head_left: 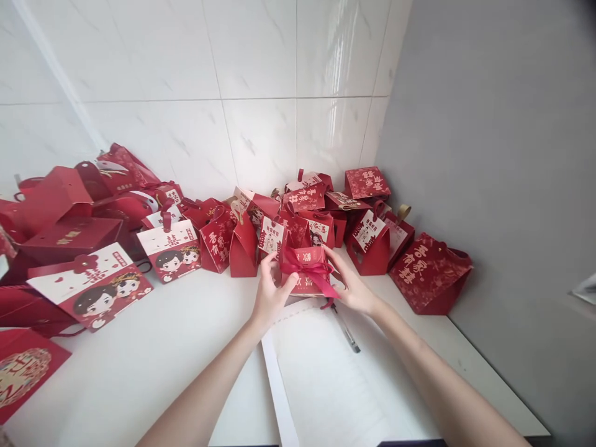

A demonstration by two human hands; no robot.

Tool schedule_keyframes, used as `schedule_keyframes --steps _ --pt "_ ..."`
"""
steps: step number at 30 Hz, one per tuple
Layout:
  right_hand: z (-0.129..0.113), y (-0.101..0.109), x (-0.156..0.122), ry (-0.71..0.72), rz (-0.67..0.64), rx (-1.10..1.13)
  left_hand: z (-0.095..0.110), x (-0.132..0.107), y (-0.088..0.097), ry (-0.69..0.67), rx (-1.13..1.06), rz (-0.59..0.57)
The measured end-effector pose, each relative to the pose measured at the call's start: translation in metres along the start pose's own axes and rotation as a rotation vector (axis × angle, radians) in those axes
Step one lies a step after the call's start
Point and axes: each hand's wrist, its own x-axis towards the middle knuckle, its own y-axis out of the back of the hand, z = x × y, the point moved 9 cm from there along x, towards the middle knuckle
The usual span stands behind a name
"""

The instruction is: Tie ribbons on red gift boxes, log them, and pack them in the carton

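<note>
A small red gift box with a red ribbon bow (307, 270) stands on the white table just past a sheet of white paper (326, 379). My left hand (270, 292) grips its left side, fingers curled around it. My right hand (351, 282) holds its right side, fingers against the box and near the ribbon tail. Both forearms reach in from the bottom of the view.
Several red gift boxes and bags (367, 239) crowd the back of the table along the tiled wall. Larger red and white boxes with cartoon figures (93, 288) lie at the left. A pen (345, 329) rests on the paper. A grey wall (503, 155) bounds the right.
</note>
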Motion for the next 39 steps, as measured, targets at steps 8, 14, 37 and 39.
schedule_keyframes --steps 8,14,37,39 --pt "-0.001 -0.011 -0.003 0.038 -0.085 -0.112 0.012 0.005 0.008 -0.052 0.125 -0.021" --pt "0.010 0.005 0.001 0.031 0.013 -0.021 0.015 0.006 -0.002 -0.011 -0.028 -0.168" --pt "0.008 -0.009 0.002 0.055 -0.001 -0.015 -0.008 0.008 0.011 0.136 -0.164 0.043" --pt "0.005 -0.011 0.001 0.077 0.014 -0.001 -0.005 0.008 0.007 0.095 -0.085 0.010"
